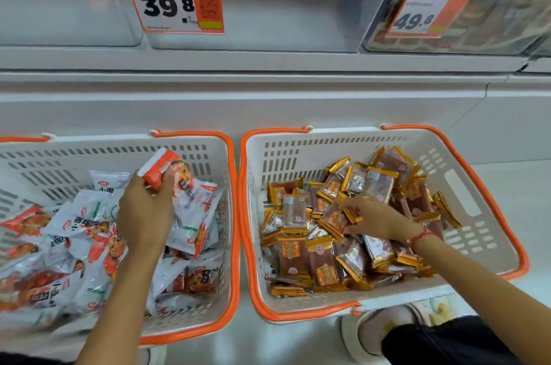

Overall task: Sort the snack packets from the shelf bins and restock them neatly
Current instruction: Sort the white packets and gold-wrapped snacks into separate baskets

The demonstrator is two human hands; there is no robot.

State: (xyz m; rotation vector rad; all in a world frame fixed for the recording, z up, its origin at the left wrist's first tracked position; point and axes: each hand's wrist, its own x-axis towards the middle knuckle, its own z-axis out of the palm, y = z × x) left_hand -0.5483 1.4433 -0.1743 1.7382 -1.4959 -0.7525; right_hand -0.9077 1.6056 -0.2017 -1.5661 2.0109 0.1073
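Two white baskets with orange rims sit side by side below the shelf. The left basket [208,143] holds several white and red-orange snack packets. Above them, my left hand [144,209] grips a bunch of these white-and-orange packets [167,170], lifted near the basket's back wall. The right basket [465,200] is filled with several brown packets with gold edges. My right hand [378,220] reaches into that pile and pinches a gold-edged brown packet [338,220] between thumb and fingers.
Clear shelf bins run along the top: an empty-looking middle bin [268,12] with a 39.8 price tag [176,3], and a right bin [477,6] of brown packets tagged 49.8 [423,12]. My slippered foot [378,332] shows below the right basket.
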